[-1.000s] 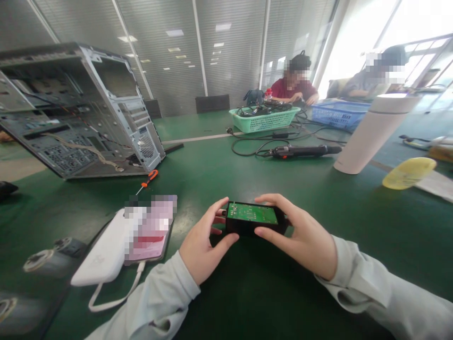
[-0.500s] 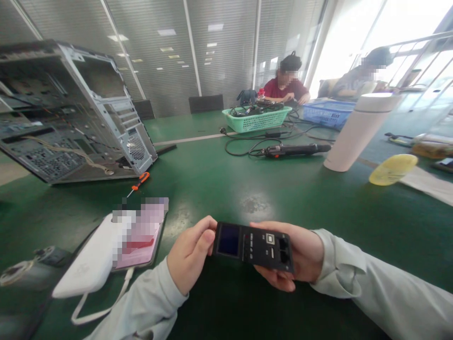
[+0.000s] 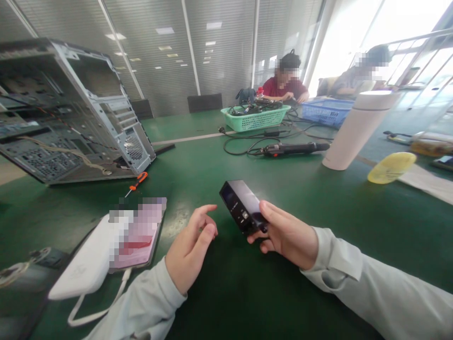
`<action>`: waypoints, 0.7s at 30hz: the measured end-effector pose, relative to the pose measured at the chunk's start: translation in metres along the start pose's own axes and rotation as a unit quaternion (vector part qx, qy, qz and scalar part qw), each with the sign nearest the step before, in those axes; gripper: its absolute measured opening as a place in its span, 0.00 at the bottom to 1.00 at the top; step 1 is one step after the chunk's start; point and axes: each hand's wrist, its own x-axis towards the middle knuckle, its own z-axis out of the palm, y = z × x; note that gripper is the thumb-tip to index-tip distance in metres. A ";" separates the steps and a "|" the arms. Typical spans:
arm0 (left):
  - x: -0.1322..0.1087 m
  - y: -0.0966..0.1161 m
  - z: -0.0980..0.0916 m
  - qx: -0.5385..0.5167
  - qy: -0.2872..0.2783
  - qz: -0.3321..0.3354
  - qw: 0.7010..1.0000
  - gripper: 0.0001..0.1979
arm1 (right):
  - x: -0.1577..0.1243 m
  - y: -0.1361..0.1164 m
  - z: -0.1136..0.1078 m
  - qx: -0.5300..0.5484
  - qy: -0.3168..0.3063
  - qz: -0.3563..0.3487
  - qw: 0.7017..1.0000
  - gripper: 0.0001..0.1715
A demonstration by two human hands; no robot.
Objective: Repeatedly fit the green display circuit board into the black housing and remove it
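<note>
Right hand (image 3: 288,233) grips 1 tilted black device (image 3: 243,205); left hand (image 3: 189,250), free, fingers loosely curled, hangs just beside it; phone (image 3: 145,236) left of that hand.

Blown-out daylight from windows (image 3: 357,23) at upper right, edges stretched.

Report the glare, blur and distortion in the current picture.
In the head view, the window at upper right is washed out white, and the black device shows a pale sheen; also in the head view, the metal cylinders at lower left look blurred, the bottle and computer case lean outward, likely wide-angle stretch, and mosaic blocks hide part of the phone.
</note>
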 end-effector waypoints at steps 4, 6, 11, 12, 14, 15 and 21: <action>0.002 0.000 0.000 -0.011 0.056 -0.026 0.998 0.23 | 0.003 0.008 -0.010 -0.198 0.019 -0.157 0.967 0.34; 0.003 0.002 0.000 -0.014 0.064 -0.033 0.997 0.24 | 0.002 0.009 -0.014 -0.308 0.049 -0.238 0.920 0.27; 0.004 0.006 0.000 0.013 0.044 -0.009 0.999 0.17 | -0.004 0.006 -0.016 -0.514 0.051 -0.397 0.759 0.15; 0.004 0.006 0.000 0.019 0.040 -0.004 0.999 0.15 | -0.005 0.004 -0.016 -0.528 0.037 -0.407 0.745 0.16; 0.003 0.005 0.000 0.025 0.036 0.002 0.999 0.14 | -0.006 0.002 -0.018 -0.544 0.019 -0.430 0.720 0.19; 0.003 0.005 0.000 0.029 0.035 0.004 0.999 0.15 | -0.006 0.001 -0.018 -0.549 0.014 -0.440 0.710 0.20; 0.004 0.004 -0.001 0.041 0.015 0.005 0.999 0.16 | -0.005 0.005 -0.018 -0.550 0.044 -0.433 0.713 0.26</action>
